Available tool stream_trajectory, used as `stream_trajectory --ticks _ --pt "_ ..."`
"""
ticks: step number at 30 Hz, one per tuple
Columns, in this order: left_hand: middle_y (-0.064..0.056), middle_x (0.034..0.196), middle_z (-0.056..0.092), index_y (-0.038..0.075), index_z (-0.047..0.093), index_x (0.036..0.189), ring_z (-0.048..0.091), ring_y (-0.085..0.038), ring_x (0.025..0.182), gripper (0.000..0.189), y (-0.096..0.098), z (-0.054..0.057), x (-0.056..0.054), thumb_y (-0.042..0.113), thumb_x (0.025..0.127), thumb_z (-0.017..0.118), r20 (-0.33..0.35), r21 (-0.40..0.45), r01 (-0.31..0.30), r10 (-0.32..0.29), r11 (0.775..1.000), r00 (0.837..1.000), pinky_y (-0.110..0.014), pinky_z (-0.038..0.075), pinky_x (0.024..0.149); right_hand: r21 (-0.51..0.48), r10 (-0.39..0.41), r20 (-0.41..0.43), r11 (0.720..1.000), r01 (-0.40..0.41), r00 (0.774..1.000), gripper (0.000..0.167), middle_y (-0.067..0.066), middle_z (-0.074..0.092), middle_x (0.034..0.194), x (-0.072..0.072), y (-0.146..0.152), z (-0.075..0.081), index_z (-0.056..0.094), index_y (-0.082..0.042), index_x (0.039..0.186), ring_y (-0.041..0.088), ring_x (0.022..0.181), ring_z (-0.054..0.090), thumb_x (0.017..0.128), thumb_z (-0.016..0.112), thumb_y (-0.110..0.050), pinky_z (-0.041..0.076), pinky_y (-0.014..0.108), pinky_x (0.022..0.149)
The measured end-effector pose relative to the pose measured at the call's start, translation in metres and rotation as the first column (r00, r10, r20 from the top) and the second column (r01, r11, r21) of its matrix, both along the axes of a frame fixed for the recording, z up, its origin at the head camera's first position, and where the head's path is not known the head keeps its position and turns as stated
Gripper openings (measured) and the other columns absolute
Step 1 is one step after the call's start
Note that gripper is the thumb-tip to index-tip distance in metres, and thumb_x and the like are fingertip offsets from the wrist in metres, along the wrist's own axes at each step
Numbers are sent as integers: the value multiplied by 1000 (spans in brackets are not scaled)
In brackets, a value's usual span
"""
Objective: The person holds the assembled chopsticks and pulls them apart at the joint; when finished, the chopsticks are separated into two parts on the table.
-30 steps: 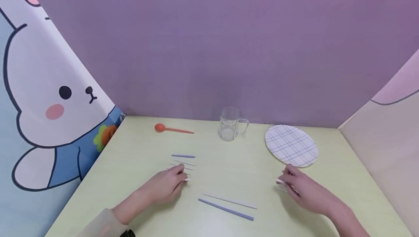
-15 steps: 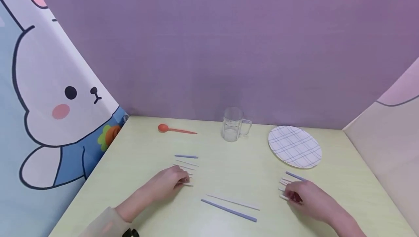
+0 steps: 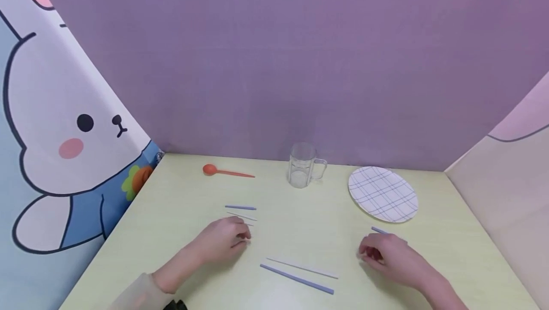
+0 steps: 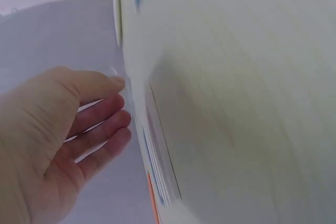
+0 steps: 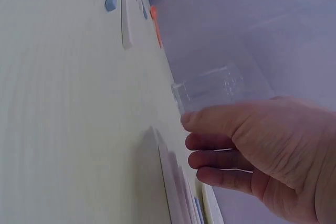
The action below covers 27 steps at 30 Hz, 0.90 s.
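My left hand [image 3: 220, 241] hovers over a row of thin sticks at the left, its fingers loosely bent around nothing. A blue stick [image 3: 240, 207] and white sticks [image 3: 242, 216] show beyond it; the left wrist view shows several white sticks [image 4: 160, 156] side by side. My right hand [image 3: 394, 257] is above a second row, also holding nothing. It covers most of that row, leaving a blue stick [image 3: 379, 230] partly in sight; pale sticks [image 5: 176, 187] appear below the fingers in the right wrist view. Between the hands lie a white stick [image 3: 302, 268] and a longer blue stick [image 3: 297, 279].
Along the back of the pale table [image 3: 180, 195] are an orange spoon [image 3: 210, 170], a clear mug [image 3: 300, 167] with its handle to the right, and a checked plate [image 3: 383, 194]. A purple wall [image 3: 274, 62] stands behind, with patterned panels at both sides.
Both hands pinched white sticks a second ago and have let go of them beside their rows. The right hand has since shifted left and now hides most of its row. The head view shifted slightly.
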<state>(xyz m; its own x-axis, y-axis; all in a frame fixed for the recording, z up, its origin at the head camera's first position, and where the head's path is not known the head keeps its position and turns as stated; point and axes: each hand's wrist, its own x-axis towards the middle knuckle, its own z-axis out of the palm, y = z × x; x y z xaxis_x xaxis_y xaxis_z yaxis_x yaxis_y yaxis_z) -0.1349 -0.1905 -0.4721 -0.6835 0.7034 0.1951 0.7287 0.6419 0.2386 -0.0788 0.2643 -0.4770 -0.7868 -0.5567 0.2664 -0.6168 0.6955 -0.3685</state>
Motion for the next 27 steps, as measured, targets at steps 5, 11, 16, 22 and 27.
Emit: stream_trajectory --ticks 5,11,16,22,27 --pt "9 92 73 17 79 96 64 -2 85 7 28 5 6 11 92 79 73 3 50 -50 999 996 -23 57 79 1 46 61 999 -46 997 16 -22 63 84 -8 -27 7 73 -21 94 -9 76 53 90 79 -6 52 18 66" --pt "11 91 71 18 80 99 58 3 82 4 59 4 10 18 97 76 134 -31 102 -97 994 986 -17 52 76 -15 139 140 990 -138 980 13 -19 65 86 -16 -58 11 73 -20 96 -9 77 54 95 77 -8 52 17 66" --pt "14 89 70 22 79 98 57 4 81 5 76 -5 13 20 95 76 92 -84 146 -138 986 986 -15 51 76 -2 204 160 979 -206 966 12 -19 62 84 -19 -84 5 73 -21 93 -8 74 54 95 77 -10 49 13 66" --pt "17 89 69 25 79 95 61 3 85 5 84 -9 16 22 91 81 59 -135 156 -149 978 987 -16 53 78 30 233 178 970 -242 956 15 -19 53 76 -18 -102 -7 68 -23 88 -8 68 47 90 81 -15 42 11 63" --pt "18 82 62 27 75 87 56 4 80 9 88 -13 14 22 89 83 39 -169 162 -158 972 987 -14 49 73 66 243 165 964 -257 956 22 -18 44 73 -16 -108 -11 59 -23 85 -8 67 39 89 77 -10 40 12 63"
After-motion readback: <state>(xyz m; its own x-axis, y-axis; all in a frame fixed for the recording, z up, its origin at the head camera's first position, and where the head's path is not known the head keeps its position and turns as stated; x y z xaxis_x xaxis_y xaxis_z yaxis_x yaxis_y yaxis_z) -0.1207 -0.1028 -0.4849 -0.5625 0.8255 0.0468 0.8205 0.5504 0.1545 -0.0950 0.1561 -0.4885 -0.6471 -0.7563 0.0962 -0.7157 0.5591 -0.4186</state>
